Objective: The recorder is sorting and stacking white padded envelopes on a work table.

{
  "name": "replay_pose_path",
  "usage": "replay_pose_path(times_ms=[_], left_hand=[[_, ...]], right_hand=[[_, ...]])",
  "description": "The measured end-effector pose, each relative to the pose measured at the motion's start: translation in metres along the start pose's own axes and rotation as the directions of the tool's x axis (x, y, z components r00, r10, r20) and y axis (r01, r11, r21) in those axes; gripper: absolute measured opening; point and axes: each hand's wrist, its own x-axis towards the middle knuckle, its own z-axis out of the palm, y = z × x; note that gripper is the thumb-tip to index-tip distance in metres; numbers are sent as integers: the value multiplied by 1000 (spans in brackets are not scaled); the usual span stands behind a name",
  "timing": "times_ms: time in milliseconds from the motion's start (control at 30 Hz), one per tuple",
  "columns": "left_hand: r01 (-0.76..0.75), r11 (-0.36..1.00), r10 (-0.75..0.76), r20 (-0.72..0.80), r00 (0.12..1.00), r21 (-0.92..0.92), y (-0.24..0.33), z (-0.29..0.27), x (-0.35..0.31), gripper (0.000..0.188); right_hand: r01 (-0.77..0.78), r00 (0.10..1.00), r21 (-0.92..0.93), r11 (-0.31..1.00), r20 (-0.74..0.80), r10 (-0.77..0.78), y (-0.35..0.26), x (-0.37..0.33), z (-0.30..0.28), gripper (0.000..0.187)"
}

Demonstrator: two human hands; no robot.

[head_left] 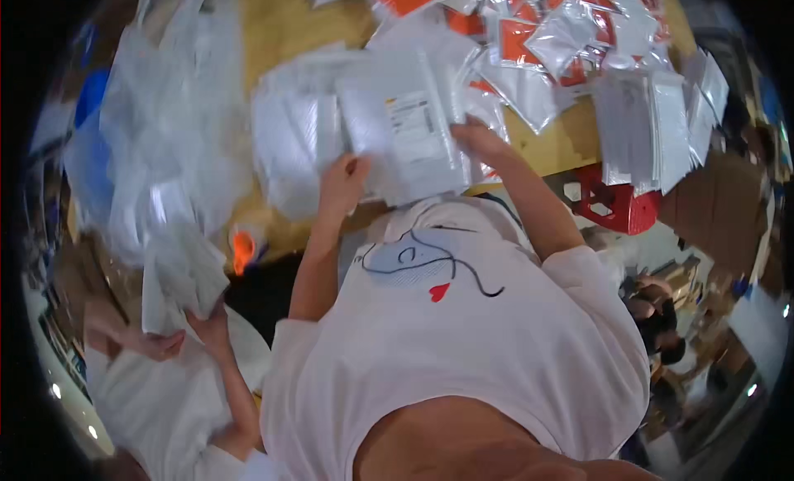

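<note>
On the wooden table a stack of clear plastic bags (422,158) lies before me, its top one bearing a white printed label (411,127). My right hand (481,142) is closed on the right edge of this stack. At the stack's lower left, my left hand (346,181) has its fingers curled by the edge of a clear bag; its grip is partly hidden. More clear bags (289,138) spread out to the left of that hand. Behind and to the right lie flat clear packets with orange panels (519,44), in a loose heap.
Upright bundles of clear bags (641,125) stand at the table's right edge, above a red plastic crate (616,201). Large sheets of clear plastic (178,92) pile up at left. An orange-handled tool (242,248) lies near the front edge. A co-worker's hands (211,328) hold white bags at lower left.
</note>
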Motion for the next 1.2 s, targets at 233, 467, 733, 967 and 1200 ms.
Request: replay_pose_path(times_ms=[233, 467, 733, 967, 1200], left_hand=[[-32, 980, -2, -170, 985, -196, -21, 24, 0, 26], [-124, 960, 86, -156, 984, -252, -43, 27, 10, 28], [-161, 971, 139, -131, 982, -174, -40, 21, 8, 27], [-182, 967, 161, -131, 978, -176, -41, 20, 8, 30], [-201, 972, 181, -155, 971, -121, -28, 27, 0, 29]], right_hand=[[-59, 993, 146, 987, 107, 44, 0, 2, 5, 63], [-57, 995, 181, 982, 90, 41, -9, -3, 16, 50], [-131, 991, 156, 979, -8, 134, -24, -11, 29, 54], [-147, 986, 223, 964, -40, 160, -19, -3, 29, 58], [-82, 995, 123, 989, -46, 89, -21, -7, 40, 52]])
